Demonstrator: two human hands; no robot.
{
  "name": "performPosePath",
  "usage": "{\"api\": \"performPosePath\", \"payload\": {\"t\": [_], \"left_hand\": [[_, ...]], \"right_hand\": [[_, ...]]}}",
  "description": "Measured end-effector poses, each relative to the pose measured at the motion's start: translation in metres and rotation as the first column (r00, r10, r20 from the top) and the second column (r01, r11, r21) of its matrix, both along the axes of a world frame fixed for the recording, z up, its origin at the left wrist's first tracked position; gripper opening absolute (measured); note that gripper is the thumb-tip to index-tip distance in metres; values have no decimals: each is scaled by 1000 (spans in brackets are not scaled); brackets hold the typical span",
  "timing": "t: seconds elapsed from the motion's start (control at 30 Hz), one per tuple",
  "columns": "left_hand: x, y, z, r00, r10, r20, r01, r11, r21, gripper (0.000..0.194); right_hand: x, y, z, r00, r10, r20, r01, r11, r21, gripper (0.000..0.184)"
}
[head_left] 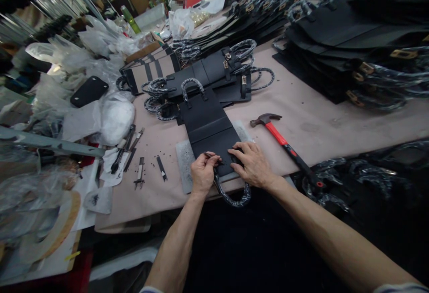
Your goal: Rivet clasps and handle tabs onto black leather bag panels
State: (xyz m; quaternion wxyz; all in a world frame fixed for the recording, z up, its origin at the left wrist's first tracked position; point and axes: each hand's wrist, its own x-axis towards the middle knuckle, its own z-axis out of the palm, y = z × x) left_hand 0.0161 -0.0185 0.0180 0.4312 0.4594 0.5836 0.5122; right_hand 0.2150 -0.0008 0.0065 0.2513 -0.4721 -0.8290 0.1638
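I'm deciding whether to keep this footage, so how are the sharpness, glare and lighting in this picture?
Head view, middle: the left hand, right hand and hammer look fairly clear; head view, lower middle: the wrapped handle carries small bright glints; head view, right: the stacked black panels look smeared; head view, bottom middle: the area below the table is nearly black.

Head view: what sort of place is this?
Probably a bag-making workshop: a black panel with looped handles lies under the person's hands, similar pieces are heaped in a pile on the table, and a hammer lies nearby.
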Motion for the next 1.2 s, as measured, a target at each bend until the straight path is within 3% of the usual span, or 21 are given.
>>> {"api": "performPosePath", "payload": {"t": [0.33, 0.57, 0.77, 0.9, 1.0, 1.07, 1.13, 1.2], "left_hand": [[1, -1, 0, 984, -45, -174, 53, 998, 46, 12], [-1, 2, 2, 924, -119, -363, 186, 970, 157, 10], [3, -4, -6, 898, -4, -440, 145, 947, 288, 9], [4, -6, -8, 876, 29, -482, 152, 931, 333, 8], [3, -7, -10, 856, 25, -517, 194, 910, 366, 10], [3, -7, -12, 843, 21, -538, 224, 895, 386, 11], [3, -7, -14, 831, 12, -556, 252, 883, 395, 12], [3, -7, -16, 822, 2, -569, 270, 879, 393, 12]], "right_hand": [[0, -1, 1, 1000, -7, -6, 7, 1000, -16, 43], [0, 0, 0, 1000, -1, -4, 1, 1000, -7, 45], [17, 6, -1, 969, 70, -235, -73, 997, -5, 36], [53, 3, 3, 960, -85, -268, 103, 993, 55, 31], [85, -4, 2, 948, -317, -32, 318, 948, 35, 36], [102, -8, 1, 878, -437, 196, 452, 891, -40, 43], [111, -9, 2, 814, -483, 322, 552, 816, -171, 44], [113, -4, 8, 801, -549, 238, 593, 675, -440, 35]]}}
